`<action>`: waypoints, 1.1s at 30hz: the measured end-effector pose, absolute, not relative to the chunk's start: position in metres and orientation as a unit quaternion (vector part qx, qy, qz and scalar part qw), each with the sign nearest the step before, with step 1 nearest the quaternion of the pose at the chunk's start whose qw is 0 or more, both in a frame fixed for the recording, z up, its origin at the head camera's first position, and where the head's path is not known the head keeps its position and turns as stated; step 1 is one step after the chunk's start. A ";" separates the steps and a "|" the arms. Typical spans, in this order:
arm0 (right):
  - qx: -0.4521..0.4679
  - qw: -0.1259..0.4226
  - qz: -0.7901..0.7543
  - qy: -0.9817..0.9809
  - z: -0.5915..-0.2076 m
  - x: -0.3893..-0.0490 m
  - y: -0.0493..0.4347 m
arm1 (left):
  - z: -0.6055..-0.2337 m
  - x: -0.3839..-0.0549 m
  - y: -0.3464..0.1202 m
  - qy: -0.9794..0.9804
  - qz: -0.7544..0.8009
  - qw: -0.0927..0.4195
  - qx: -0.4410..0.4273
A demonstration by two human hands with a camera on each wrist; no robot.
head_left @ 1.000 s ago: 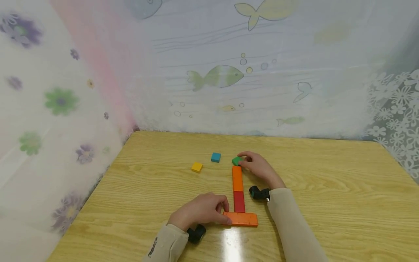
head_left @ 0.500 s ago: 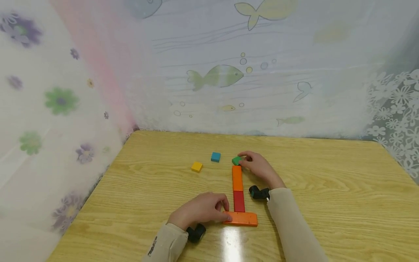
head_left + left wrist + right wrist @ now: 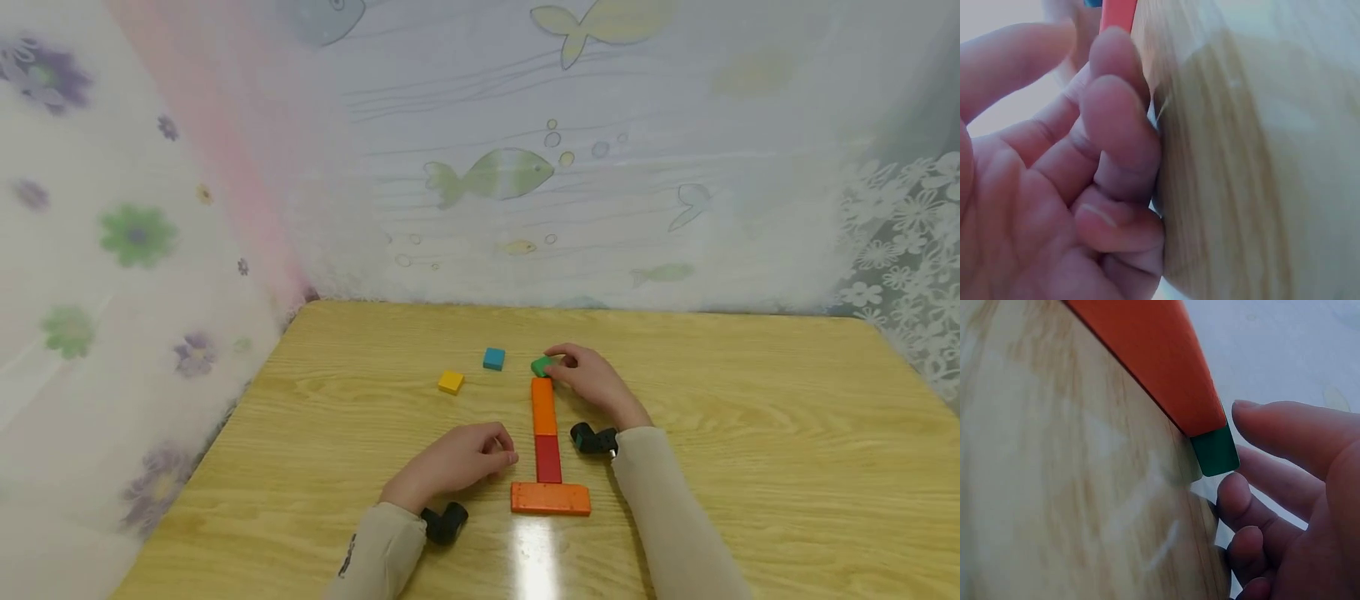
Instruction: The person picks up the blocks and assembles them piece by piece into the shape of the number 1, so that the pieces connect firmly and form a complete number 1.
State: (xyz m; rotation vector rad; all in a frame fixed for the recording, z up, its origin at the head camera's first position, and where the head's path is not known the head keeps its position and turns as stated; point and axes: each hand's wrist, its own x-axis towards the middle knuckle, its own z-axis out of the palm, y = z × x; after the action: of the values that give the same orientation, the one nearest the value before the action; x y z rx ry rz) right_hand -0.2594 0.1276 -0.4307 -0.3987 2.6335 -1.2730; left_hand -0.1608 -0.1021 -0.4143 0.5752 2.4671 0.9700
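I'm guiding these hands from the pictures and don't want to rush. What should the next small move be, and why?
I'd probably have the right hand gently turn the green block square: it looks skewed at the end of the far orange block, and that hand's thumb and index finger are right at it.

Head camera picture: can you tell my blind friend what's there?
A right hand holds a green block beyond a row on a table: orange block, red block, crosswise orange block. Left of it are an empty left hand, yellow block and blue block.
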 end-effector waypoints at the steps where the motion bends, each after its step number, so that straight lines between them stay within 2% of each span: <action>1: -0.134 0.094 -0.429 0.888 -0.431 -0.260 0.128 | -0.414 -0.162 -0.102 0.890 0.348 0.209 0.205; 18: -0.132 0.099 -0.425 0.890 -0.431 -0.261 0.126 | -0.413 -0.177 -0.108 0.870 0.391 0.243 0.178; 33: -0.127 0.099 -0.431 0.888 -0.431 -0.260 0.128 | -0.411 -0.212 -0.097 0.846 0.437 0.271 0.137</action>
State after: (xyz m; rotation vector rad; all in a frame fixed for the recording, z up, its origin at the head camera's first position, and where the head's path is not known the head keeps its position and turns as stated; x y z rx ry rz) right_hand -0.2605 0.1280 -0.4313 -0.3767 2.6249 -1.2753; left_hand -0.2119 -0.0973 -0.4107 0.3687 2.2795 1.1771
